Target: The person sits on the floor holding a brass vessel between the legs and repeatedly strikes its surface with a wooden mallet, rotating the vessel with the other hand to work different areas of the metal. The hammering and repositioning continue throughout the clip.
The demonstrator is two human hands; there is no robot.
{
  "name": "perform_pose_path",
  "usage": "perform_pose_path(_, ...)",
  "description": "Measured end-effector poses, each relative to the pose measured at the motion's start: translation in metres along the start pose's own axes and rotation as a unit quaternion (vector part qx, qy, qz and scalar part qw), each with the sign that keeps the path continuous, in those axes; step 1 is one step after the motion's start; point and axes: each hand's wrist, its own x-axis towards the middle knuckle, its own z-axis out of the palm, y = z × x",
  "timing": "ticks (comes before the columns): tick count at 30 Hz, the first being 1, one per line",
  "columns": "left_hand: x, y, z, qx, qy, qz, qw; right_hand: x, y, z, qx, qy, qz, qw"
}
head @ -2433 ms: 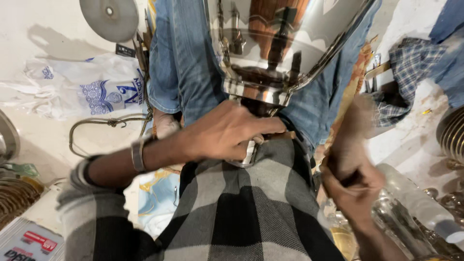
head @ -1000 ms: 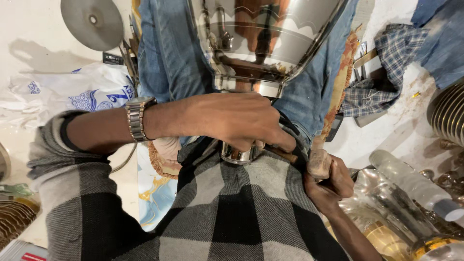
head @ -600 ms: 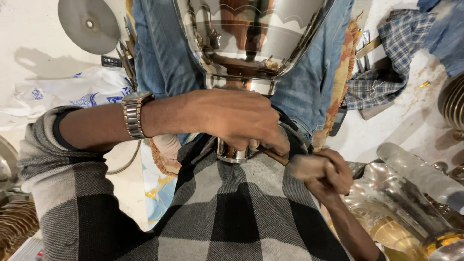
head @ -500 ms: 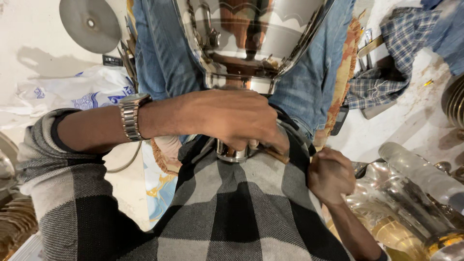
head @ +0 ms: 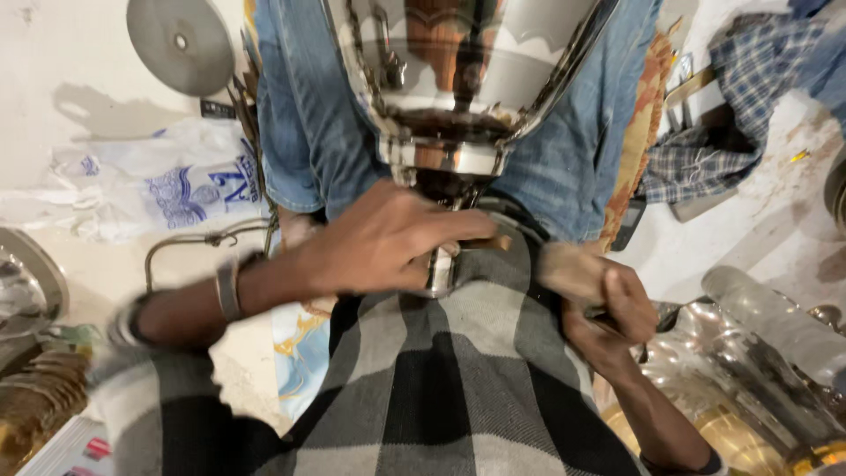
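Observation:
A large shiny metal cup (head: 458,79) shaped like a trophy stands between my knees, against my blue jeans. My left hand (head: 388,242), with a metal watch on the wrist, is wrapped around the cup's narrow stem and base (head: 441,264). My right hand (head: 608,295) is closed on a wooden-handled tool (head: 568,273) just right of the base; the tool's working end is hidden and blurred. A grey and black checked cloth (head: 441,388) lies over my lap under both hands.
A round grey metal disc (head: 181,44) and a white printed plastic bag (head: 167,181) lie at the left. A bent metal wire handle (head: 203,242) sits below them. Shiny metal pieces (head: 775,353) crowd the lower right. A checked blue cloth (head: 731,106) lies upper right.
My left forearm has dropped lower and turned on the cup's base. My right hand has lifted the wooden-handled tool closer to the base. The view shifted slightly.

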Motion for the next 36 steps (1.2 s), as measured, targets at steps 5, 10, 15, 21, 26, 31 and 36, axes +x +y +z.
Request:
perform_pose_path(5, -0.023, 0.022, 0.030, -0.089, 0.285, -0.059, 0.953, 0.048, -0.013, 0.011, 0.074, 0.002, 0.177, 0.981)
perform_pose_path(10, -0.017, 0.051, 0.056, -0.054, 0.422, -0.188, 0.886, 0.115, -0.010, 0.017, 0.049, -0.058, 0.065, 0.995)
perform_pose_path(15, -0.007, 0.060, 0.062, -0.089, 0.465, -0.213, 0.855, 0.176, -0.020, 0.014, 0.146, -0.210, 0.064, 0.965)
perform_pose_path(21, -0.001, 0.064, 0.062, -0.085, 0.470, -0.230, 0.848, 0.255, -0.047, 0.001, 0.147, -0.326, -0.013, 0.934)
perform_pose_path(26, 0.000, 0.062, 0.059, -0.039, 0.454, -0.218, 0.863, 0.277, -0.052, -0.024, -0.022, -0.399, -0.098, 0.912)
perform_pose_path(31, -0.002, 0.061, 0.053, -0.046, 0.405, -0.208, 0.889, 0.271, -0.032, -0.032, -0.062, -0.445, -0.116, 0.886)
perform_pose_path(36, -0.009, 0.060, 0.042, -0.107, 0.338, -0.215, 0.910, 0.235, -0.012, -0.034, 0.220, -0.273, 0.044, 0.935)
